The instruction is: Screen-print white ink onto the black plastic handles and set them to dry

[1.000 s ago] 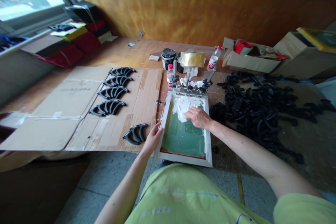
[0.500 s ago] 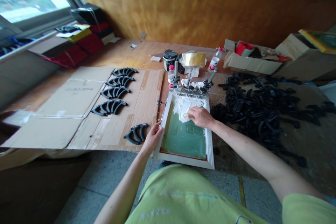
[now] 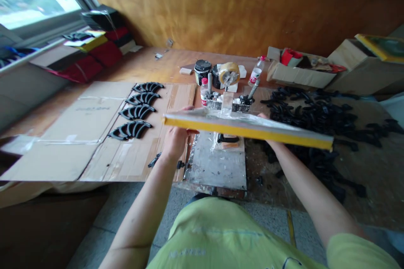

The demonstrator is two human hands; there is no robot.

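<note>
A screen-printing frame (image 3: 249, 130) is raised and tilted, its yellow-edged near side toward me and its mesh mostly out of sight. My left hand (image 3: 177, 138) grips it near the left end, fingers closed round the edge. Behind the right half, my right hand (image 3: 270, 139) is largely hidden; a fingertip shows above the edge, and it appears closed on the frame. A pale flat scraper (image 3: 227, 103) stands upright behind the frame. Below lies a grey metal base plate (image 3: 217, 166), with a black curved plastic part (image 3: 229, 139) in a fixture at its far end.
Several rows of black curved parts (image 3: 135, 129) lie on cardboard (image 3: 72, 157) at left. A heap of loose black parts (image 3: 303, 111) covers the right side. Behind the clamp (image 3: 243, 103) stand a tape roll (image 3: 229, 73), a dark tub (image 3: 202, 71) and bottles (image 3: 257, 70).
The frame has swung up from flat above the plate, uncovering the plate and black part. My right hand has let go of the scraper and moved to the frame; my left hand has risen with it.
</note>
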